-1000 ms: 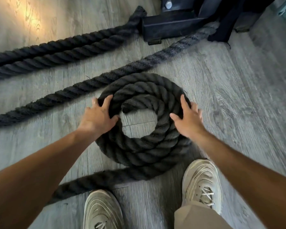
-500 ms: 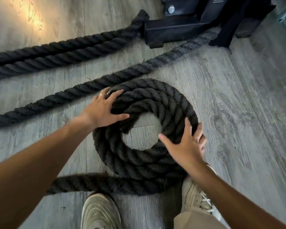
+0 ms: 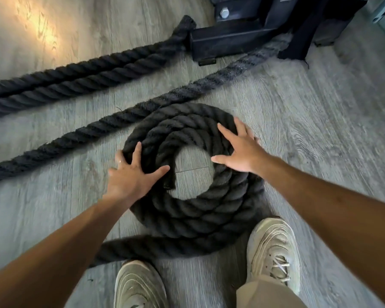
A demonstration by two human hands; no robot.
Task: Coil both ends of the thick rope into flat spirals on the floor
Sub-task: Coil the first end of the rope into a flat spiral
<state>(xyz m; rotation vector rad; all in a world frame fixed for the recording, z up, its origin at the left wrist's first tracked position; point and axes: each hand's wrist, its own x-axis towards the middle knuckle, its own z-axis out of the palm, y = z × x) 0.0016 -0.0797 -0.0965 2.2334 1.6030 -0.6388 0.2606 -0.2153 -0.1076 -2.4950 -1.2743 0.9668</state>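
Head view: left hand point(image 3: 129, 176), right hand point(image 3: 238, 150) pressed flat on rope coil point(image 3: 196, 210), grip released.

Coarse, matt twisted-fibre rope point(image 3: 193, 210), grey wood-grain floor point(image 3: 309, 121), matt black metal frame point(image 3: 229, 41), mesh-cloth shoes point(image 3: 273, 247)

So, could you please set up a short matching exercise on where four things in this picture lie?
Things:
1. left hand
2. right hand
3. rope end
4. metal frame

Places:
A. top of picture, on the floor
B. coil's right side
C. inside the coil's central hole
D. coil's left side

Pairs: 1-D, 2-B, 3-C, 4-A
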